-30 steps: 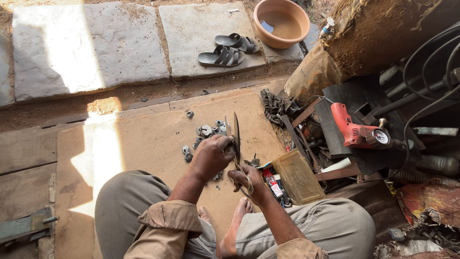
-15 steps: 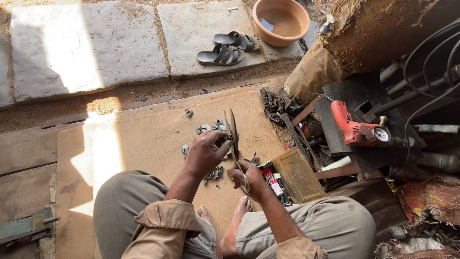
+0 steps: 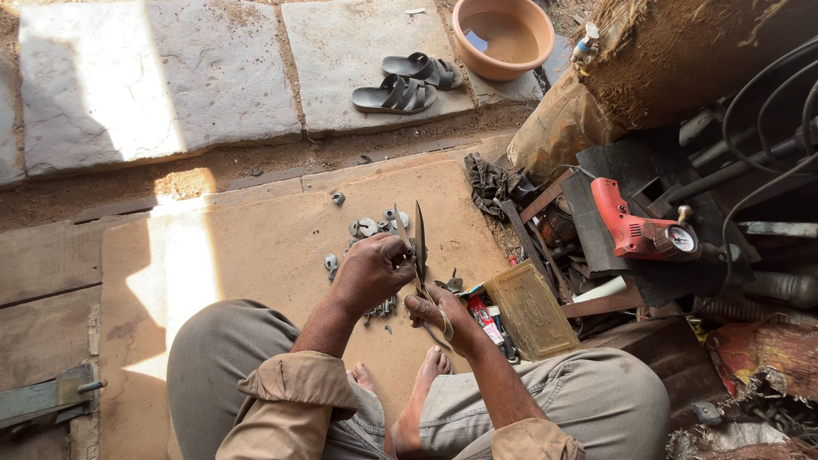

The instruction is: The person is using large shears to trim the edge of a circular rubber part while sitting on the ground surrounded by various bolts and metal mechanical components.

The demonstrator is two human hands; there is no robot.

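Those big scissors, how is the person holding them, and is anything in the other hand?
The right hand grips the shears by the handles, blades open and pointing away. The left hand pinches something small at the blades; what it is cannot be told.

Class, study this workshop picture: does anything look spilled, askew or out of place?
Small grey cut pieces lie scattered loose on the board beyond the left hand and the shears in the right hand. A dark rag lies crumpled at the board's edge.
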